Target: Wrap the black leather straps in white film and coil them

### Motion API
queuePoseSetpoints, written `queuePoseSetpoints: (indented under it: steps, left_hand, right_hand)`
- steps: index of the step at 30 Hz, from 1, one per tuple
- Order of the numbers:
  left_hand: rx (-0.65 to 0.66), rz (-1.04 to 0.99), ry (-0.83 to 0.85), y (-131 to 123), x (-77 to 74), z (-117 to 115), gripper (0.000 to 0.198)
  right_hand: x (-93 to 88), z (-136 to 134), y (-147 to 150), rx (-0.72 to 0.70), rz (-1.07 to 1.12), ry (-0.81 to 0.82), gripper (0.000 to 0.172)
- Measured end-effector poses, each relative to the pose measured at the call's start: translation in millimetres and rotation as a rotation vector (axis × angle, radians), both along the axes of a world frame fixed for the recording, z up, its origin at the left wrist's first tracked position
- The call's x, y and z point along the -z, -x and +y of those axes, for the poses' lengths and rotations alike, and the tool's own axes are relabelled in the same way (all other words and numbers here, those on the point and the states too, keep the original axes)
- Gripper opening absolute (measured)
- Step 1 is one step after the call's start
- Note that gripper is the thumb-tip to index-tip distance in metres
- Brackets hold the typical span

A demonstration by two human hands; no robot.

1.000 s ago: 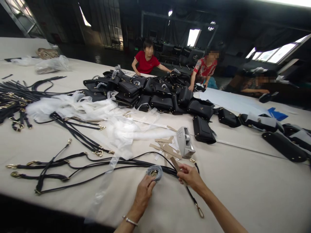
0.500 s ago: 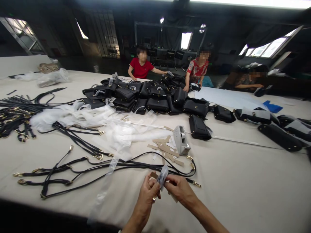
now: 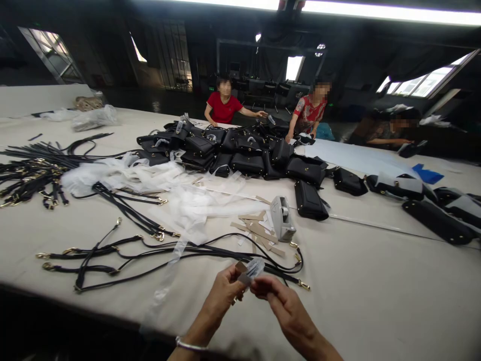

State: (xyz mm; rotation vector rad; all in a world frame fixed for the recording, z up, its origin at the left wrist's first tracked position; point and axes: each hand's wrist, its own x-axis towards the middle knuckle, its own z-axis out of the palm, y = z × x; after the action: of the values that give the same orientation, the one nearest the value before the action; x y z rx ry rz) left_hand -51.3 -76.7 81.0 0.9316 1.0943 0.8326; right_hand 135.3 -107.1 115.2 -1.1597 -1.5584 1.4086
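My left hand [image 3: 222,295] pinches the wrapped bundle [image 3: 256,267] and a brown card [image 3: 240,267] between thumb and fingers, above the table [image 3: 376,296]. My right hand [image 3: 283,307] bends its fingers right at the bundle's side; I cannot tell whether they grip it. Black straps [image 3: 229,254] lie just beyond, the tape dispenser [image 3: 282,220] behind them.

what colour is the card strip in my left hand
The card strip is brown, clearest in head view.

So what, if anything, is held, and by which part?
The left hand holds a translucent plastic-wrapped bundle and brown cardboard strip by their left ends; whether the right hand grips is unclear.
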Motion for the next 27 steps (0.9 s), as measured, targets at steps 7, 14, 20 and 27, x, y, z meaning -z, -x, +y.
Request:
queuePoseSetpoints:
  steps: [7,14,20,27]
  left_hand:
    - [0.113,0.078,-0.09,-5,-9.4,-6,0.038]
    - [0.093,0.381,-0.371,10,-26.0,-13,0.004]
    - [0.206,0.501,-0.512,16,-30.4,-19,0.016]
    - [0.14,0.55,-0.943,19,26.9,-7,0.005]
  right_hand:
    - [-6.5,11,6,-0.134,-0.512,-0.505,0.018]
    - [-10.7,20,17,0.001,-0.387,-0.382,0.014]
    - [-10.2,24,25,0.172,-0.295,0.001,0.012]
    - [0.8,31,25,0.213,-0.089,0.324,0.056]
